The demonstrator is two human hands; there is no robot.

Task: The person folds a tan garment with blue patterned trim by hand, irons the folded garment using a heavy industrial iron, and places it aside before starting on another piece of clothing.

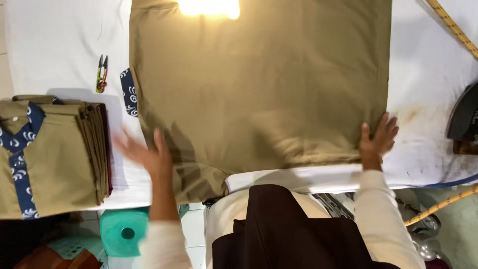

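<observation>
Both hands lie open and well apart: left hand (144, 155) blurred over the khaki garment (259, 84), right hand (377, 140) flat on its corner; folded khaki shirts (55, 154) stacked left.

Khaki garment (259, 84), spread flat on white padded board, lower left corner hanging off edge

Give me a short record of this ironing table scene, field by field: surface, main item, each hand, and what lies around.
Surface: white padded ironing table
Main item: khaki cloth garment spread flat
Left hand: open, blurred, at the garment's near left corner
Right hand: open, flat on the garment's near right corner
Left side: stack of folded khaki garments with blue patterned trim; small thread snips
Right edge: dark iron
</observation>
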